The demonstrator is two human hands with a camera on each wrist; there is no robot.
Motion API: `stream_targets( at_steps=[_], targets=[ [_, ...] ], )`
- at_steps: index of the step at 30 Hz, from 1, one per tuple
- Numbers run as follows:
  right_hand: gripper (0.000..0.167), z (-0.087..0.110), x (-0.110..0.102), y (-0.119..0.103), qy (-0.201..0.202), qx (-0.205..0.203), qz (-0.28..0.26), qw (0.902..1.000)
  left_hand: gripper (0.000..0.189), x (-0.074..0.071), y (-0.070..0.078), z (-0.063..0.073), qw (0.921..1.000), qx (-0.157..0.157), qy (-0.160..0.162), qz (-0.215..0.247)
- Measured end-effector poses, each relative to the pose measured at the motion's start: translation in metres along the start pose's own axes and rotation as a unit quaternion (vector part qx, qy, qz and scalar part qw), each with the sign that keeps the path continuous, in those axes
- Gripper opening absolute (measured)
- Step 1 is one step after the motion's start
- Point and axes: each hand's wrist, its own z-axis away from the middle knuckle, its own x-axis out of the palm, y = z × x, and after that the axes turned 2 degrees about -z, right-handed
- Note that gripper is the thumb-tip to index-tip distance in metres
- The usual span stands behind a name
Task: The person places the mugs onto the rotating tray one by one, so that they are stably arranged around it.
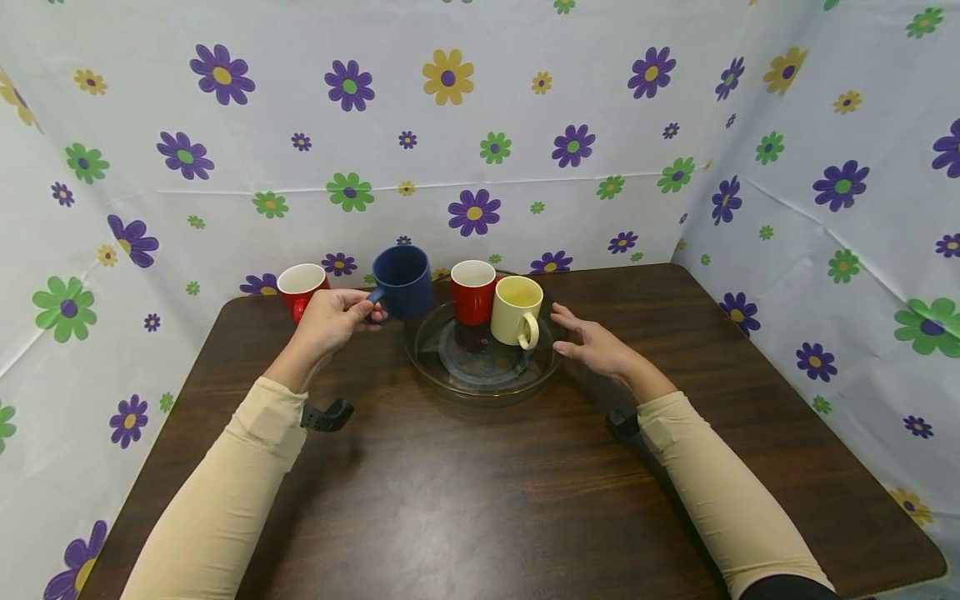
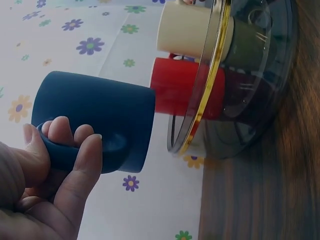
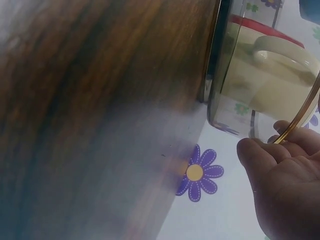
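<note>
My left hand (image 1: 333,321) pinches the handle of a blue mug (image 1: 405,283). In the left wrist view the fingers curl through the handle, and the mug (image 2: 95,115) hangs upright left of a clear glass dish with a gold rim (image 2: 212,75). Inside that dish (image 1: 480,390) stand a red mug (image 1: 472,298) with a white inside and a pale yellow mug (image 1: 513,317). The right hand (image 1: 596,346) is at the dish's right side, thumb and fingers apart. Its fingertips come right up to the gold rim (image 3: 302,111) in the right wrist view.
Another red mug (image 1: 298,287) stands at the table's back left corner, partly behind the left hand. The dark wooden table (image 1: 480,483) ends at a white flowered cloth (image 1: 420,150) behind, with more of this cloth along both sides.
</note>
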Motion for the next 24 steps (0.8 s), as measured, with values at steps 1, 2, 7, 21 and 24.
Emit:
stream_targets(
  at_steps=[1, 2, 7, 21, 24],
  targets=[
    [0.064, 0.0, 0.0, 0.0, 0.0, 0.0, 0.0, 1.0, 0.03, 0.0, 0.0, 0.001, 1.0, 0.0, -0.004, 0.001],
    [0.064, 0.0, 0.0, 0.0, 0.0, 0.0, -0.001, 1.0, 0.029, 0.001, 0.001, 0.001, 1.0, 0.0, -0.009, -0.002],
    [0.065, 0.0, 0.0, -0.002, 0.001, 0.006, -0.004, 1.0, 0.028, 0.005, 0.003, 0.001, 0.9994, 0.006, -0.03, -0.014],
    [0.065, -0.001, -0.001, -0.003, 0.0, 0.009, 0.003, 1.0, 0.02, 0.027, 0.007, -0.002, 0.9932, 0.044, -0.108, -0.005],
    [0.064, -0.001, -0.001, -0.002, -0.001, 0.009, 0.004, 0.9999, 0.021, 0.032, 0.006, -0.001, 0.9915, 0.042, -0.123, 0.0]
  ],
)
